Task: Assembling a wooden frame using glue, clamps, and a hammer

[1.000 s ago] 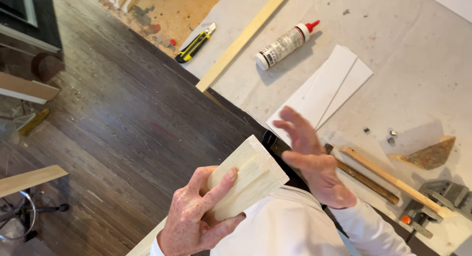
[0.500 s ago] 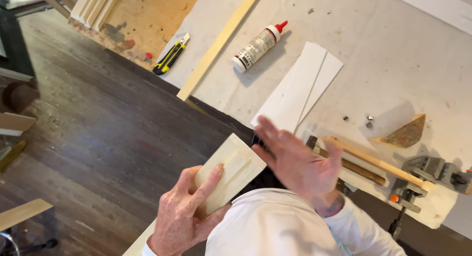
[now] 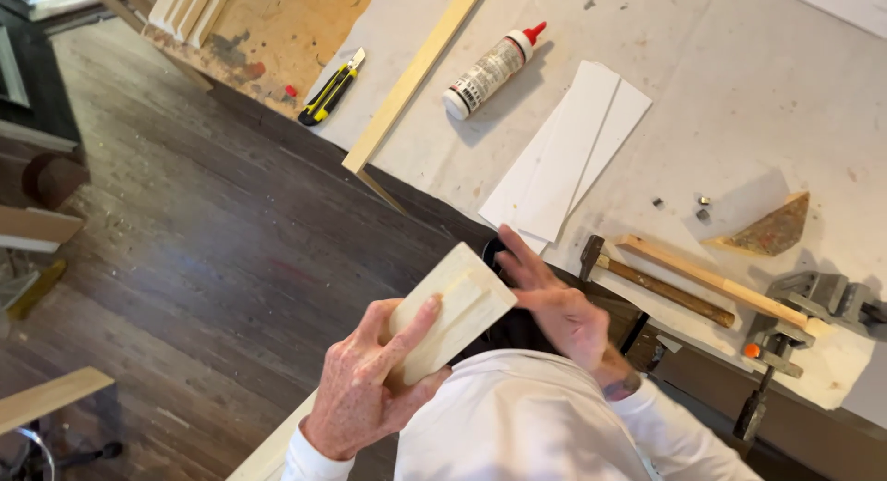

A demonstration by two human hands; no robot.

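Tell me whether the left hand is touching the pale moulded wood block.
Touching. The head view shows the left hand gripping the wood block, thumb pressed on its face and fingers wrapped beneath it.

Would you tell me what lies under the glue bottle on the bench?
The glue bottle lies on its side on the pale sheet covering the bench. The bench surface under that sheet is hidden.

a paper-covered bench (image 3: pixel 739 102) carries a glue bottle (image 3: pixel 490 70), hammer (image 3: pixel 661 287) and white sheets (image 3: pixel 568 153).
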